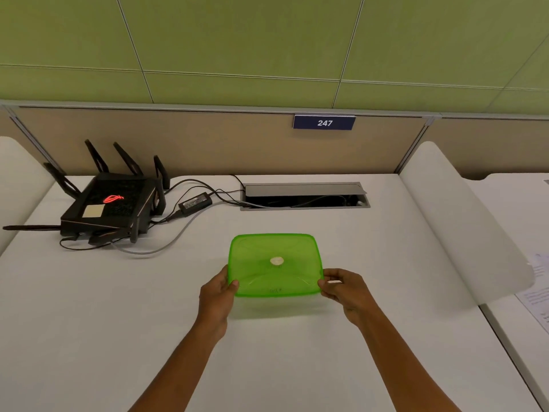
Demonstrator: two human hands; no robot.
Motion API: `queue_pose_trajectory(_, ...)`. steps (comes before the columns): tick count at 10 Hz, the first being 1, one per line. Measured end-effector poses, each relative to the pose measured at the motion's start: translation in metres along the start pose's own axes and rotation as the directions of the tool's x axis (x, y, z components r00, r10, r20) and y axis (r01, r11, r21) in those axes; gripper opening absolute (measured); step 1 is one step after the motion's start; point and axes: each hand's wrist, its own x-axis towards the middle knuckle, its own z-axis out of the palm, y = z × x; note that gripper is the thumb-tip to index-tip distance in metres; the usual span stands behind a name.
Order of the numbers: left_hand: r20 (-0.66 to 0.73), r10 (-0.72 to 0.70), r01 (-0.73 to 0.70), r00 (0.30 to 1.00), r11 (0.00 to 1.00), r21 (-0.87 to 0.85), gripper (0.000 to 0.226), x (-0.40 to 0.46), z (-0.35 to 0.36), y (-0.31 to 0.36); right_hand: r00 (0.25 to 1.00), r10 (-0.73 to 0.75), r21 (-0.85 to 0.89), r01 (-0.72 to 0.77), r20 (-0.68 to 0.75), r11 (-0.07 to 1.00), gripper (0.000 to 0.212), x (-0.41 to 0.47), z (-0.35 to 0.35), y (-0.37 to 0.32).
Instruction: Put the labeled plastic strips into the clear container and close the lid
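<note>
A translucent green lid (274,264) with a small white knob at its centre lies on top of the clear container (276,306), whose faint wall shows below the lid's near edge. My left hand (218,295) grips the lid's near left corner, thumb on top. My right hand (344,288) grips the near right corner the same way. No labeled plastic strips are visible; I cannot see the container's inside through the lid.
A black router (110,203) with several antennas sits at the back left with cables and a power brick (194,202). An open cable hatch (304,196) lies behind the container. A curved white divider (463,227) stands at the right, with papers (537,292) beyond it.
</note>
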Motion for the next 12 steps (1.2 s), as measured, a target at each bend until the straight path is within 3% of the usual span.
queue_pose_trajectory(2,0.061,0.05,-0.055,0.997,0.995,0.079,0.047,0.067,0.013,0.028,0.998,-0.048,-0.012,0.048,-0.047,0.999,0.033,0.049,0.021,-0.034)
queue_pose_trajectory(5,0.08,0.006,-0.014,0.997,0.995,0.096,0.044,0.132,0.028,0.055,0.997,-0.028,-0.025,0.026,-0.073,0.999,0.033,0.106,0.044,-0.069)
queue_pose_trajectory(10,0.07,0.003,-0.01,0.998,0.996,0.09,0.043,0.153,0.034,0.055,0.999,0.002,-0.049,-0.005,-0.053,0.999,0.035,0.127,0.047,-0.078)
queue_pose_trajectory(11,0.066,0.003,-0.013,0.998,0.989,0.147,0.041,0.151,0.033,0.057,0.999,0.016,-0.067,-0.019,-0.037,0.998,0.034,0.124,0.046,-0.082)
queue_pose_trajectory(12,0.001,0.046,-0.044,0.999,0.933,0.357,0.034,0.148,0.036,0.058,0.999,0.016,-0.139,-0.02,-0.029,0.99,0.038,0.118,0.047,-0.085)
